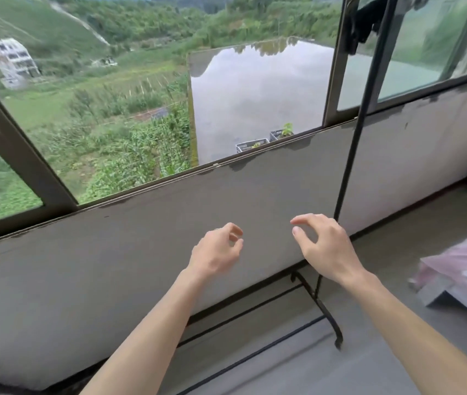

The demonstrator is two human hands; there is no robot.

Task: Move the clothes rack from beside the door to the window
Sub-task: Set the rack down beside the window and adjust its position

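**Clothes rack standing at the window, both hands free**

The clothes rack [352, 155] is standing on the grey floor [354, 363] right against the low wall [169, 238] under the window [329, 81]. Its thin black upright pole is rising from a curved black foot, crossing in front of the wall and the window's frame and running out of the top of the view. Two black base rails are running from that foot along the bottom of the wall, partly hidden behind the person's forearms. A dark garment [364, 22] is hanging near the top of the pole, in front of the window glass; how it is attached cannot be told.

The left hand [216, 252] is hovering in front of the wall, away from the pole, with its fingers loosely curled and the thumb close to the fingertips, gripping nothing. The right hand [326, 246] is hovering just beside the pole, its back overlapping the pole in the view, with the fingers spread and bent in a slack claw; it is not closing on anything, and whether the back of the hand is brushing the pole cannot be told.

Farther from the window than the pole's foot, at the view's edge, a pink and white cloth [465, 269] is lying on a low grey platform [443, 295]. Through the window, a flooded flat roof [255, 101] is reflecting the sky, with two dark crates [252, 145] sitting at its near edge, just beyond the sill.
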